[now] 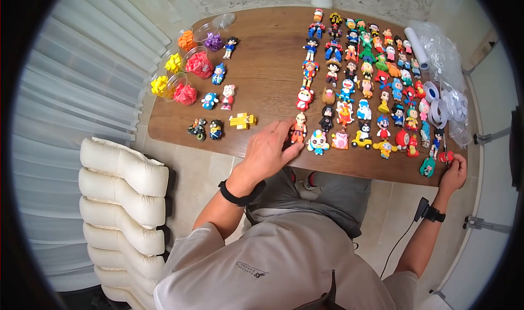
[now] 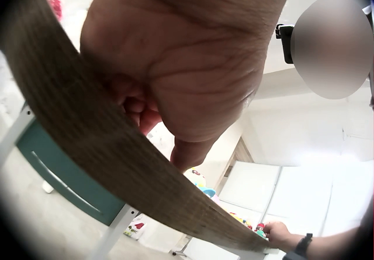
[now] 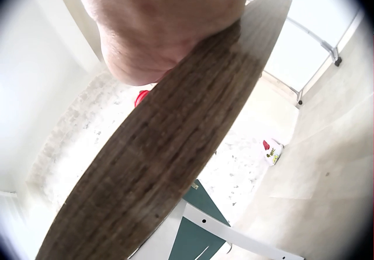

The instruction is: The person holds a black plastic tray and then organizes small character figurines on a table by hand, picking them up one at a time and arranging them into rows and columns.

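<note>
In the head view my left hand [image 1: 269,150] lies at the table's front edge, its fingertips against the orange-clad figure [image 1: 298,129] that ends the leftmost column of figures. The left wrist view shows that hand [image 2: 181,67] from the palm side, mostly hiding what is under it. At the front right corner my right hand [image 1: 454,173] touches a small red piece [image 1: 446,156] with its fingertips, beside a teal figure [image 1: 427,167]. Only the heel of the right hand [image 3: 163,32] and a bit of red [image 3: 141,98] show in the right wrist view.
Rows of small figures cover the table's [image 1: 262,64] right half. Tape rolls [image 1: 438,114] and plastic wrap [image 1: 436,42] lie at the right edge. Cups of coloured paper [image 1: 198,64] and several figures stand at the left. A cream padded chair [image 1: 124,195] is at the left front.
</note>
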{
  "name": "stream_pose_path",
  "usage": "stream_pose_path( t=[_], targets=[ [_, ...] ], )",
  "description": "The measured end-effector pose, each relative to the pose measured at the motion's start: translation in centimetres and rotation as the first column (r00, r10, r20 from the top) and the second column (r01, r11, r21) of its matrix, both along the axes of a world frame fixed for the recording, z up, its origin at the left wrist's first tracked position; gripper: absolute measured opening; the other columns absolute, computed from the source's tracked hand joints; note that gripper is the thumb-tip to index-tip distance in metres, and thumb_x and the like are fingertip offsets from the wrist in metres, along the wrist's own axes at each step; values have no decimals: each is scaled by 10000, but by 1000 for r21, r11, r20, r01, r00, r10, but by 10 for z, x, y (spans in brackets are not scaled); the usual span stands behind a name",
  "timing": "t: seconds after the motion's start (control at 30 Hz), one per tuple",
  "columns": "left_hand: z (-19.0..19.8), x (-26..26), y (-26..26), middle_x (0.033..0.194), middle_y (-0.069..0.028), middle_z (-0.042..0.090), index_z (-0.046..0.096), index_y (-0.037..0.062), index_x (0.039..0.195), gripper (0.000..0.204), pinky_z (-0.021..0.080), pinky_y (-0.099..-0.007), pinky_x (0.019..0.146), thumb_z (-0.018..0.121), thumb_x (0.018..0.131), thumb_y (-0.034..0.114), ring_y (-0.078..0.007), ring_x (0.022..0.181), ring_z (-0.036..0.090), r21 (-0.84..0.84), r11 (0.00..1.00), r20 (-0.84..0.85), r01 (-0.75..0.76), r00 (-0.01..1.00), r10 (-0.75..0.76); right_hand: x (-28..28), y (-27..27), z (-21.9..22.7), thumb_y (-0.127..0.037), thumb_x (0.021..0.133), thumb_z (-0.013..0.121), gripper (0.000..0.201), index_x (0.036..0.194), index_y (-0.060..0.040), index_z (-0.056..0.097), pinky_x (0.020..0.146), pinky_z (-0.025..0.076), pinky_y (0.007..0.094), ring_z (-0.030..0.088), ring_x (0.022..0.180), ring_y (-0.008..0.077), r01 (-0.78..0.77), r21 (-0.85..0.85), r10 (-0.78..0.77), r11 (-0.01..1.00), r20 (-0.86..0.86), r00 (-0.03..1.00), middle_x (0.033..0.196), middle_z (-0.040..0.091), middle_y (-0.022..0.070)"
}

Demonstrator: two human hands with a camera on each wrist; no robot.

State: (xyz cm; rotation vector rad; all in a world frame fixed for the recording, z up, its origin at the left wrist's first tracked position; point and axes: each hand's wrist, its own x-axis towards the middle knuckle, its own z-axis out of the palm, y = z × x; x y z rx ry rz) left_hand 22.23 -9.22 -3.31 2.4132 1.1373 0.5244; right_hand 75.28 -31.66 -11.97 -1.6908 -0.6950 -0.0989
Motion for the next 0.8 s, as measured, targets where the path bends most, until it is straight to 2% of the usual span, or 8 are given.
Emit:
stream_pose_path(
  t=[0.23, 0.37, 0.4, 0.43, 0.53, 0.6, 0.7, 0.8],
  targets=[
    [-6, -3, 1, 910, -112, 637, 583, 77, 1310, 537, 516, -398, 697, 771, 845, 268, -267, 807, 645, -32, 999, 111, -34, 993, 37, 0, -1, 2, -17, 957, 520, 154, 935, -21, 672, 603, 372, 201, 486, 679, 42, 24, -55, -23, 998, 21, 1000, 784, 587, -28],
    [-18, -7, 4, 818, -83, 636, 636, 63, 1235, 445, 501, -358, 627, 767, 838, 216, -238, 719, 635, 50, 999, 297, -9, 955, -6, 9, -6, -2, -63, 988, 539, 146, 956, -40, 679, 605, 377, 206, 497, 701, 39, 57, -52, -54, 997, 73, 996, 804, 602, -37],
    [-18, -8, 3, 832, -102, 657, 654, 61, 1164, 370, 524, -396, 649, 763, 840, 202, -281, 730, 661, 38, 999, 309, -8, 951, -4, 11, -5, -5, -69, 990, 545, 142, 956, -41, 680, 611, 385, 208, 506, 708, 42, 52, -20, -51, 998, 65, 997, 815, 611, -32],
    [-19, -10, 1, 823, -100, 651, 664, 58, 1119, 305, 521, -402, 644, 745, 851, 178, -285, 735, 659, 41, 999, 318, -17, 948, 3, 10, -3, -8, -75, 993, 550, 139, 955, -42, 681, 617, 393, 210, 514, 715, 45, 46, 11, -46, 999, 53, 998, 826, 620, -28],
    [-25, -20, 3, 852, -108, 648, 663, 62, 1084, 239, 519, -413, 657, 718, 863, 132, -296, 761, 650, 82, 996, 340, 16, 939, -43, 4, -4, -1, -90, 999, 562, 139, 958, -40, 685, 638, 419, 215, 538, 736, 54, 74, -53, -74, 996, 3, 997, 857, 640, -13],
    [-22, -24, 5, 889, -115, 650, 661, 66, 1068, 215, 519, -423, 687, 706, 860, 102, -309, 804, 645, 82, 994, 359, 68, 929, -93, 10, -8, -2, -95, 1002, 560, 143, 966, -42, 688, 637, 424, 219, 538, 732, 53, 88, -103, -85, 991, 34, 996, 854, 639, -15],
    [6, -53, 14, 970, -128, 672, 669, 59, 1076, 214, 530, -414, 780, 698, 864, 73, -319, 892, 642, 227, 973, 252, 48, 962, -107, 10, -4, -1, -96, 1003, 556, 148, 974, -48, 693, 627, 419, 220, 526, 715, 47, 103, -88, -97, 991, 68, 993, 837, 633, -24],
    [29, -95, 39, 1060, -130, 668, 662, 46, 1100, 281, 518, -428, 858, 711, 823, 34, -339, 1014, 626, 302, 953, 84, -23, 996, -3, 13, -7, -7, -97, 1002, 555, 150, 977, -53, 697, 622, 413, 216, 521, 709, 43, 99, -88, -95, 991, 47, 994, 831, 631, -32]
  ],
)
